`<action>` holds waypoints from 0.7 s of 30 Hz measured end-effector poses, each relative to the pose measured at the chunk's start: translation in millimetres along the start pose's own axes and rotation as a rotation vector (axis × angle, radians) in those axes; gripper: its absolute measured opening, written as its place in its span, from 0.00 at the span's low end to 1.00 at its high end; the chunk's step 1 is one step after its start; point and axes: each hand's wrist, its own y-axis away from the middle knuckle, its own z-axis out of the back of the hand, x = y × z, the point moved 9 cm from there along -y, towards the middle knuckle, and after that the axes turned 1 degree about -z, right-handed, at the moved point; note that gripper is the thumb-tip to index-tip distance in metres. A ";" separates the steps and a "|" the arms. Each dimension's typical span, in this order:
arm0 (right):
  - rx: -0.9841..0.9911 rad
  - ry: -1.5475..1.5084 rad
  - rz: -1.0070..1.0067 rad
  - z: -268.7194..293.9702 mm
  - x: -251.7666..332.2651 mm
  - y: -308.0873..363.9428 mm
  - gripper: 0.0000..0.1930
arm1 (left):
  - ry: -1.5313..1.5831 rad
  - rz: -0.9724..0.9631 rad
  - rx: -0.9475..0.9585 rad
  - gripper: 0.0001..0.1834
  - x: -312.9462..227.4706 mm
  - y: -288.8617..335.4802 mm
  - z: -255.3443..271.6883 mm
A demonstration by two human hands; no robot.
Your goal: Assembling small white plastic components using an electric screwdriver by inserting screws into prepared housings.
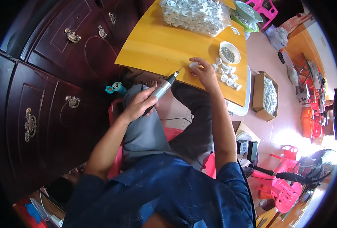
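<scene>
My left hand (141, 103) is wrapped round a grey and black electric screwdriver (162, 90). The thin bit points up and away, just off the table's near edge. Over the yellow wooden table (157, 41), my right hand (205, 74) pinches a small white round plastic part (194, 65) between its fingertips. Screwdriver tip and part are apart. Several similar white plastic parts (229, 78) lie loose just right of that hand. Behind them stands a white bowl (237, 53) of small metal pieces, probably screws, too small to be sure.
A clear plastic bin (195, 26) full of white parts stands at the table's far side. Green bowls (250, 15) sit beyond the far right corner. On the floor at right is a filled cardboard box (258, 97). Dark wooden cabinets (54, 76) rise close on my left.
</scene>
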 end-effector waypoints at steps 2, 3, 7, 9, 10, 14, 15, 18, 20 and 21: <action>0.000 -0.013 0.000 -1.4 -2.4 2.6 0.14 | 0.012 0.010 -0.014 0.28 1.5 -1.6 -1.8; -0.016 -0.054 -0.004 -2.1 -3.8 4.1 0.14 | 0.011 0.014 -0.004 0.28 2.3 -2.9 -3.2; -0.011 -0.117 -0.048 -6.1 -9.1 7.8 0.13 | 0.013 0.031 0.027 0.27 7.5 -8.2 -7.0; -0.037 -0.127 -0.056 -6.1 -7.2 12.2 0.12 | 0.014 0.037 0.028 0.27 7.0 -8.9 -9.2; -0.051 -0.132 -0.060 -6.1 -5.1 13.7 0.12 | 0.013 0.039 0.023 0.27 4.3 -8.6 -10.6; -0.056 -0.065 -0.070 -7.1 -3.4 15.3 0.12 | -0.007 0.035 0.028 0.28 4.5 -8.9 -10.1; -0.063 -0.053 -0.073 -6.6 -4.0 15.5 0.12 | -0.009 0.035 0.030 0.28 4.9 -9.3 -10.3; -0.081 -0.050 -0.065 -5.4 -4.8 17.3 0.12 | -0.014 0.033 0.033 0.28 5.2 -10.1 -11.0; -0.094 -0.048 -0.069 -5.0 -6.5 17.5 0.12 | -0.015 0.030 0.033 0.28 4.7 -10.6 -11.5; -0.101 -0.042 -0.079 -4.8 -8.4 17.6 0.12 | -0.014 0.032 0.035 0.28 5.4 -10.9 -11.6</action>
